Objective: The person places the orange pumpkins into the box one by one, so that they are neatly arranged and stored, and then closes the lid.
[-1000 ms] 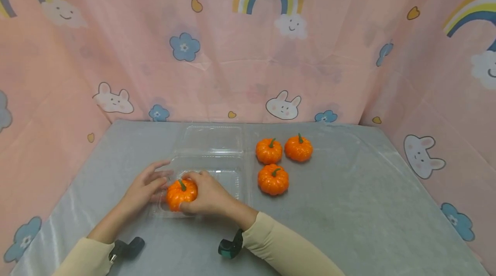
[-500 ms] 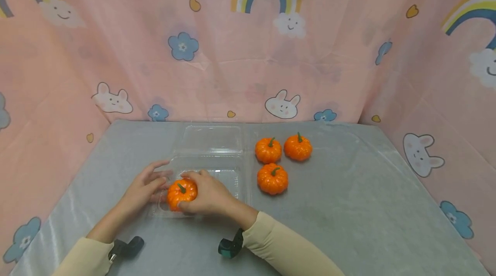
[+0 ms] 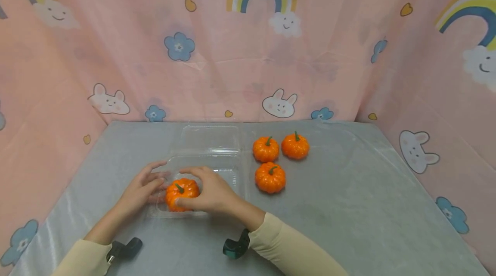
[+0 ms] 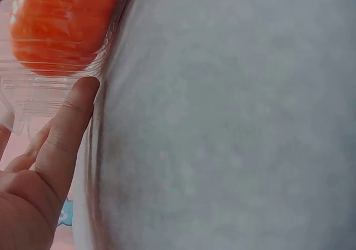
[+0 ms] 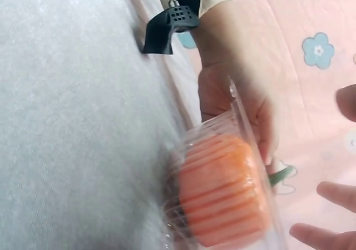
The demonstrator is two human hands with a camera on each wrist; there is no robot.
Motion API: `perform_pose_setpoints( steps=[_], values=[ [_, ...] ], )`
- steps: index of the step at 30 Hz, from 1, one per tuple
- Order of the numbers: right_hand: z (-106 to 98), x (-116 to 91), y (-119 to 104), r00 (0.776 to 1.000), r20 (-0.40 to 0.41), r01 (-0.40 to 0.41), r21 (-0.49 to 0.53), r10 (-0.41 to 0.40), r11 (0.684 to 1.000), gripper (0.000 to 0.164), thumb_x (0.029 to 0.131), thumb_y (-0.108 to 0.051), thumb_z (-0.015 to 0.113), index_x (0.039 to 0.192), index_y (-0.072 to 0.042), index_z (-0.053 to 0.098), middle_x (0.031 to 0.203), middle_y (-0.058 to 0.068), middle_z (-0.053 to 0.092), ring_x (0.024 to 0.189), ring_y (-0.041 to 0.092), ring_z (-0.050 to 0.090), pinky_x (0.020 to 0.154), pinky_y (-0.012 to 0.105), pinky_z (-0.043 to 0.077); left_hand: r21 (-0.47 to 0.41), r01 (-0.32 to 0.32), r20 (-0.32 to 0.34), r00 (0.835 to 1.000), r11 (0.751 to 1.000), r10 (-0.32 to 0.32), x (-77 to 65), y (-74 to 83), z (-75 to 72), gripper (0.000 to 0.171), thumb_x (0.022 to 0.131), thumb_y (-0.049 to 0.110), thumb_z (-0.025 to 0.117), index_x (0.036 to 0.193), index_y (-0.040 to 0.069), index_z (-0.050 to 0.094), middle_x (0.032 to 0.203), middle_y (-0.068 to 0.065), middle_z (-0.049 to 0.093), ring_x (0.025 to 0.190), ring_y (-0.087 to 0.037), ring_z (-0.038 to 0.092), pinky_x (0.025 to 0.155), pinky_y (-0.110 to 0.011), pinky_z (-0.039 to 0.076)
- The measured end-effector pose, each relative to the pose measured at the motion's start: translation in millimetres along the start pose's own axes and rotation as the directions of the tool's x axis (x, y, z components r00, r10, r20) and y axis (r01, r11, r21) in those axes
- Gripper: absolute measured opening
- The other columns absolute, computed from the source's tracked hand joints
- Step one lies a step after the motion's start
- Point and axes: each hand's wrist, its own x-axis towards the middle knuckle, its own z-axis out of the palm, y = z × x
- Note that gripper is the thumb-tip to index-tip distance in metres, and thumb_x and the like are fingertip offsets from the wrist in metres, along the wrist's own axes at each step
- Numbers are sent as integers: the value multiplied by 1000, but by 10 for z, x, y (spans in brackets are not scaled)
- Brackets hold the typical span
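Note:
A clear plastic clamshell box (image 3: 207, 162) lies with its lid (image 3: 211, 139) laid back. In the near left part of its base sits an orange mini pumpkin (image 3: 181, 194) with a green stem, seen through ribbed plastic in both wrist views. My left hand (image 3: 141, 187) rests against the box's left wall, fingers fairly straight; a fingertip (image 4: 86, 88) touches the plastic below the pumpkin. Over the pumpkin's right side is my right hand (image 3: 217, 193), its thumb and fingers spread. In the right wrist view, its fingers (image 5: 339, 197) stand apart from the pumpkin.
Three more mini pumpkins stand right of the box: one nearer (image 3: 270, 178), one behind it (image 3: 265, 150), and one farther right (image 3: 295, 146). A grey cloth (image 3: 348, 207) covers the table. Pink printed curtains (image 3: 209, 73) enclose the back and sides.
My right hand's fingers have spread and shifted slightly right, off the pumpkin, which stays in the box. The left hand keeps its place. The whole head view has shifted slightly.

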Motion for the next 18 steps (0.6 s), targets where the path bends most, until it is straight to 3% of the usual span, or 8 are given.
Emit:
perform_pose_setpoints(
  steps=[6, 18],
  values=[
    [-107, -85, 10, 999, -21, 31, 14, -31, 999, 61, 79, -50, 69, 135, -32, 53, 140, -5, 52, 127, 19, 50, 102, 46, 45, 3, -13, 1, 1000, 1000, 13, -1, -2, 8, 53, 101, 19, 48, 148, 6, 26, 141, -36, 41, 93, 1, 66, 73, -36, 60],
    [-394, -279, 86, 995, -96, 4, 90, 4, 996, 57, 79, -42, 72, 133, -33, 54, 142, -6, 50, 129, 20, 48, 104, 50, 42, -7, -9, 6, 1000, 1000, 10, -2, 2, 7, 54, 101, 19, 47, 148, 4, 25, 142, -36, 40, 93, 2, 65, 74, -35, 60]
  ],
)
